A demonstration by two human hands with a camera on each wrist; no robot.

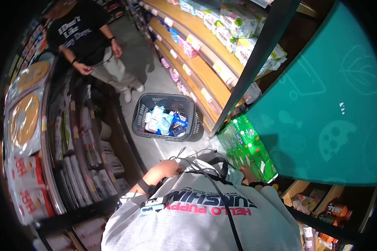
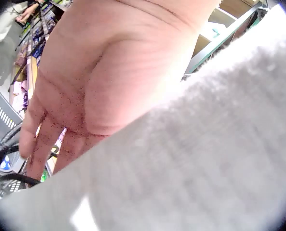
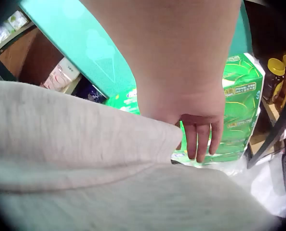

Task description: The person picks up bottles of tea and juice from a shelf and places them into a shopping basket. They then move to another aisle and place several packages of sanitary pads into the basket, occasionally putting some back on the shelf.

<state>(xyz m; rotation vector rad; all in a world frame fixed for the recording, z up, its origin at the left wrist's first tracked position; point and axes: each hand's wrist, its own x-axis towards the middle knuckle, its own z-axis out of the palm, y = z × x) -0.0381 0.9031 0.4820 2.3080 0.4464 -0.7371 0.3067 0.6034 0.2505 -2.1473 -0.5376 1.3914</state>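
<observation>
My left hand (image 1: 168,168) is at the front of my light shirt (image 1: 188,213). In the left wrist view the palm (image 2: 85,86) shows with relaxed fingers, partly hidden behind pale cloth, and black cables (image 2: 3,151) run past the fingertips. On the other side, my right hand (image 1: 248,173) hangs by my waist, its fingers loose and holding nothing in the right wrist view. Behind those fingers stands a large green plastic-wrapped pack (image 1: 249,144). Ahead of me on the floor is a dark grey shopping basket (image 1: 190,111) with several small blue and white packs (image 1: 160,120) inside.
Shelves of packaged goods (image 1: 205,67) line the right side, ending at a dark upright post (image 1: 255,62) and a teal panel (image 1: 331,104). Racks of flat packages (image 1: 77,146) fill the left. A person in a black shirt (image 1: 77,31) stands in the aisle beyond the basket.
</observation>
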